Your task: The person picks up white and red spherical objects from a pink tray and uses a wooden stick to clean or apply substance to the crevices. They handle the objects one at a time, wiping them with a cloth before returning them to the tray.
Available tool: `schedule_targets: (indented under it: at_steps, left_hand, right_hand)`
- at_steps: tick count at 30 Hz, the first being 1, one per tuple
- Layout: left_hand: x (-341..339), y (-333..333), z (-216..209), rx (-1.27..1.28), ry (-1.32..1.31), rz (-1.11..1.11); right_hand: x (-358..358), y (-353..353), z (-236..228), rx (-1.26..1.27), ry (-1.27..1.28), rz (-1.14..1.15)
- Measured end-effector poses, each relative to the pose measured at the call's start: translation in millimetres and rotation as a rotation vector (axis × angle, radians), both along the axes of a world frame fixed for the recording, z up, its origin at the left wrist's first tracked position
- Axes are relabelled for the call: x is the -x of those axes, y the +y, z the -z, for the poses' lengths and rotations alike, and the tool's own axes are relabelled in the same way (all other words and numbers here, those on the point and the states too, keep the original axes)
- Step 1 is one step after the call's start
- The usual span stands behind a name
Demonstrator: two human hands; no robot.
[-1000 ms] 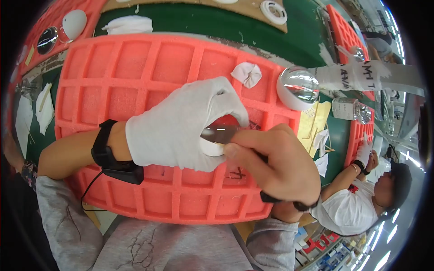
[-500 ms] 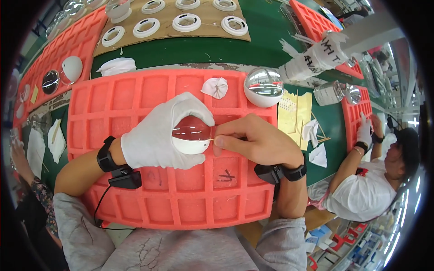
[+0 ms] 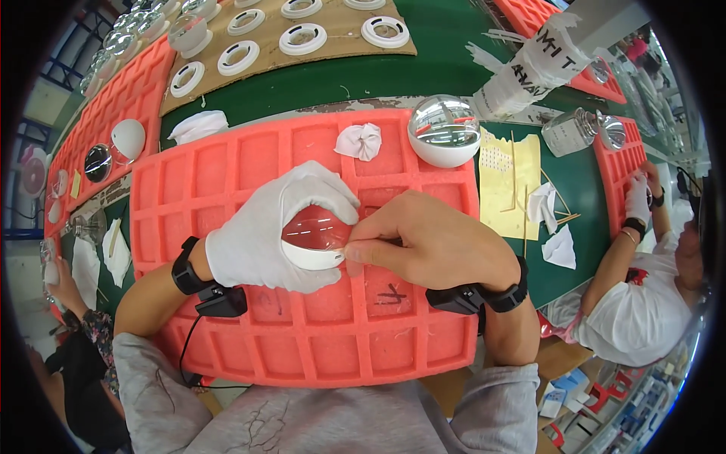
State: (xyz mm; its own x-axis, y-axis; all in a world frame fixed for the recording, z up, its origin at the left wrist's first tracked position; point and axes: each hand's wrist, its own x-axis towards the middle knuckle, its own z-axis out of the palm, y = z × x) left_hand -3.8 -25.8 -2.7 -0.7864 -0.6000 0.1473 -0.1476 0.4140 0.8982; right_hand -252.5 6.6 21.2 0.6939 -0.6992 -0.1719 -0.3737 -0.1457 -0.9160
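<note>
My left hand, in a white glove, is closed around a globe with a clear dome over a white base. The globe is tilted, its dome facing away from me and the red tray showing through it. My bare right hand pinches a thin wooden stick, mostly hidden by the fingers, against the globe's right side where dome and base meet. A small dark slot shows in the white base near those fingertips. Both hands are over the red foam tray. A second globe stands at the tray's far right corner.
A crumpled white cloth lies on the tray. To the right are a yellow sheet, wooden sticks and a glass jar. White rings rest on cardboard beyond. A wrapped post rises at far right; co-workers sit either side.
My right fingers have closed in against the globe's edge, covering the stick's tip that showed before. The globe has turned slightly in my left hand. The whole view has shifted a little.
</note>
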Motion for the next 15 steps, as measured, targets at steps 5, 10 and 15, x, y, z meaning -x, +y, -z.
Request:
schedule_targets:
  at_steps: [5,10,15]
  left_hand:
    - [4.1,-1.7,-3.3,0.031,-0.001,0.022]
    - [3.1,-4.8,-5.9,0.014,-0.007,0.042]
    - [2.4,-5.0,-6.4,0.007,0.013,0.068]
  right_hand:
    - [-0.1,-1.7,-3.9,0.036,0.012,-0.015]
    - [1.8,-5.3,-4.2,-0.002,0.017,-0.05]
    - [6.8,-6.7,1.8,-0.125,-0.047,-0.069]
